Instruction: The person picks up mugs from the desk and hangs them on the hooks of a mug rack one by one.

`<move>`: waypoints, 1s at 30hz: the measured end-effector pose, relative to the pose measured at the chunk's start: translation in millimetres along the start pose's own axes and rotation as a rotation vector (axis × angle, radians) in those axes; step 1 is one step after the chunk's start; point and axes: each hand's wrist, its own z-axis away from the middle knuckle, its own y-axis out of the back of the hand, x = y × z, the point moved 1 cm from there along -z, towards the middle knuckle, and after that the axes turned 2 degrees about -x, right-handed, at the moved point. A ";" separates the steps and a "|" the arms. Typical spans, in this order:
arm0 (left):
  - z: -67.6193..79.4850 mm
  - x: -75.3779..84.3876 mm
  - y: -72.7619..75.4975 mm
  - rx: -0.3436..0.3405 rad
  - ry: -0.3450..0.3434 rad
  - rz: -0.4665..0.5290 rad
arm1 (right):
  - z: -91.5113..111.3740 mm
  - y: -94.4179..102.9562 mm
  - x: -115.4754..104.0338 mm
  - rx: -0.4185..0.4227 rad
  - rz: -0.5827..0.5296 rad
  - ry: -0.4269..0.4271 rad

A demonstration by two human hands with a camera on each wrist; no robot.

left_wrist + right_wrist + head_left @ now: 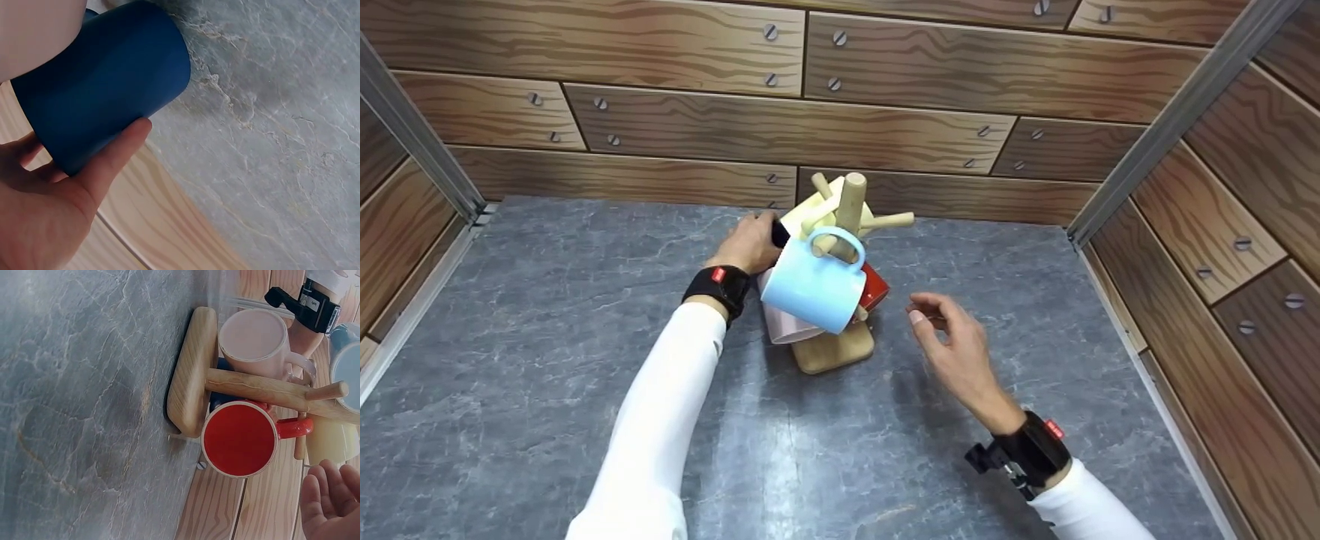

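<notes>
A wooden mug tree (851, 202) stands on the grey tabletop, its base (834, 351) toward me. Around its post hang a light blue mug (814, 289), a pale pink mug (791, 330), a red mug (239, 439) and a pale yellow mug (332, 441). Behind the left side of the tree, my left hand (748, 244) holds a dark blue mug (112, 79), thumb along its outer wall and fingers by the rim. Its handle is hidden in the left wrist view. My right hand (956, 349), fingers loosely bent, is right of the tree and holds nothing.
Wood-patterned walls (690, 127) enclose the tabletop (585, 322) at the back and both sides, with grey metal strips (1170, 112) at the corners. Bare wooden pegs (891, 220) stick out from the upper post.
</notes>
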 end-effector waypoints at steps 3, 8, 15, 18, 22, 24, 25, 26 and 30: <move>1.5 -1.6 1.9 0.009 0.009 -0.003 | -1.0 -1.3 -0.6 -0.004 -0.004 0.006; 4.5 -8.2 3.8 0.057 0.014 -0.006 | -2.3 -1.0 -1.6 -0.004 0.006 0.021; 11.8 -21.4 9.2 0.234 0.015 0.096 | -2.4 -1.0 -2.3 -0.002 0.014 0.032; 15.4 -24.9 14.8 0.310 0.008 0.139 | -2.3 -1.1 -2.4 -0.001 0.010 0.025; 21.1 -29.1 23.0 0.378 0.007 0.167 | -2.8 0.2 -2.5 0.002 0.002 0.007; 24.4 -31.6 26.6 0.404 0.007 0.184 | -3.7 0.9 -3.0 0.001 -0.001 0.002; 26.6 -33.1 28.4 0.416 0.010 0.194 | -4.1 1.1 -3.3 0.000 0.000 0.002; 29.0 -34.7 30.0 0.428 0.011 0.203 | -4.4 1.4 -3.3 -0.003 0.003 0.002; 39.8 -40.9 35.6 0.474 0.015 0.238 | -5.6 1.6 -3.3 -0.001 0.010 0.019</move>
